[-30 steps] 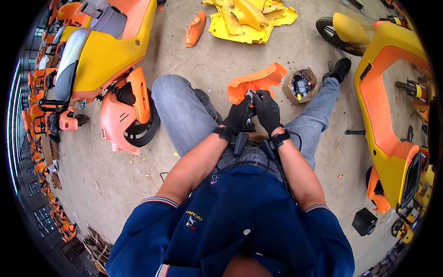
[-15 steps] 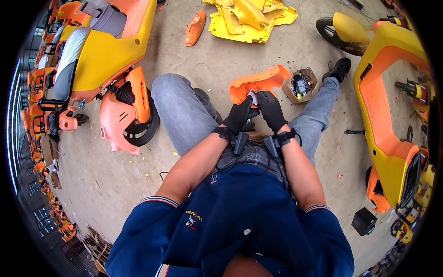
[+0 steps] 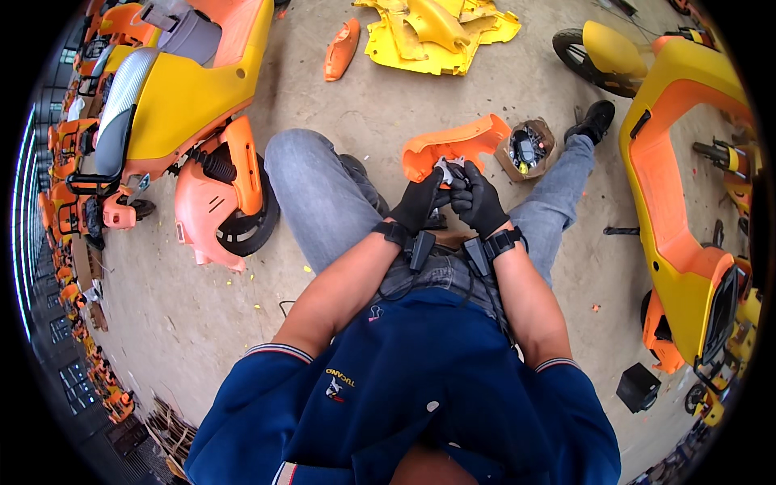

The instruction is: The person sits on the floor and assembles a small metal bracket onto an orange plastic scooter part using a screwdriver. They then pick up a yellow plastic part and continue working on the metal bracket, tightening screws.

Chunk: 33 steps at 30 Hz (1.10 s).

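Observation:
In black gloves, both my hands meet between my knees at a small silver-grey metal part (image 3: 447, 169). My left hand (image 3: 416, 202) is closed on this part from the left. At its right side my right hand (image 3: 480, 200) is closed, its fingers curled in; what they pinch is too small and dark to name. Just beyond the hands an orange curved plastic panel (image 3: 454, 145) lies with its hollow side toward me. Its near edge is partly covered by the metal part and my fingers.
A cardboard box (image 3: 530, 150) of small parts stands by my right leg. Yellow-orange scooters flank me, one at left (image 3: 182, 105), another at right (image 3: 659, 186). Yellow panels (image 3: 440, 40) and an orange piece (image 3: 342, 50) lie ahead. A black box (image 3: 638, 388) sits behind at right.
My right hand has drawn slightly back toward me and its fingers have curled in, so more of the metal part shows. My left hand stays in place.

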Each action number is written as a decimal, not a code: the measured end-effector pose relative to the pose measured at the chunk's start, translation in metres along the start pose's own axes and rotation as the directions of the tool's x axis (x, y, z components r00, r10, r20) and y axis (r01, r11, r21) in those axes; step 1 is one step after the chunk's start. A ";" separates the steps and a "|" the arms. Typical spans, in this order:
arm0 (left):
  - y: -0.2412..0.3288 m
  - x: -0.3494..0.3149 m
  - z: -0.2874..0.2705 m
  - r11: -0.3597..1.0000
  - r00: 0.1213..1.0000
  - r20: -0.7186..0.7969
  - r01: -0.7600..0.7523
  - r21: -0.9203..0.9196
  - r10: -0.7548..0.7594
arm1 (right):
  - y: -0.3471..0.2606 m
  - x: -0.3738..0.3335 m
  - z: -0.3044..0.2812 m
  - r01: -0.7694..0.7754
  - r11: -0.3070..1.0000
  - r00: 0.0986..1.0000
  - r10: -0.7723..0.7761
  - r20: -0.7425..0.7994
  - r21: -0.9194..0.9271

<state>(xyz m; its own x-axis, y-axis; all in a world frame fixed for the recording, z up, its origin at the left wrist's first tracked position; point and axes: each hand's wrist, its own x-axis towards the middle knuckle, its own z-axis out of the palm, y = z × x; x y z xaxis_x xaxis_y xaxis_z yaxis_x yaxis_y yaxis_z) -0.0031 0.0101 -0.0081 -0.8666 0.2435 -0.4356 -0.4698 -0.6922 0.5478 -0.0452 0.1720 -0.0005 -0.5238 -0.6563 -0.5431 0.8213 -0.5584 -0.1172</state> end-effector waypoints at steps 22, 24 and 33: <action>-0.003 0.001 -0.006 0.961 0.993 0.111 -0.066 0.269 0.037 | -0.014 0.000 -0.025 0.087 0.956 0.978 -0.028 0.208 -0.280; 0.005 -0.009 0.007 0.990 0.999 0.033 -0.009 0.141 0.004 | -0.007 -0.003 -0.014 0.160 0.854 0.986 -0.114 0.122 -0.494; 0.012 -0.012 -0.010 0.468 0.846 0.376 -0.525 0.711 0.378 | 0.017 0.007 0.023 0.273 0.236 0.828 -0.551 0.102 -0.933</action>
<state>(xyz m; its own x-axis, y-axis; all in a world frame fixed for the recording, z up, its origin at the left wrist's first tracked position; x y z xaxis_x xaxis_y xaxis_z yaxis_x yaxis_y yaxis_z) 0.0038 -0.0079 -0.0036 -0.9739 0.2003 0.1071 0.1155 0.0308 0.9928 -0.0403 0.1465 0.0124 -0.9096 -0.2874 -0.3000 0.2624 0.1623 -0.9512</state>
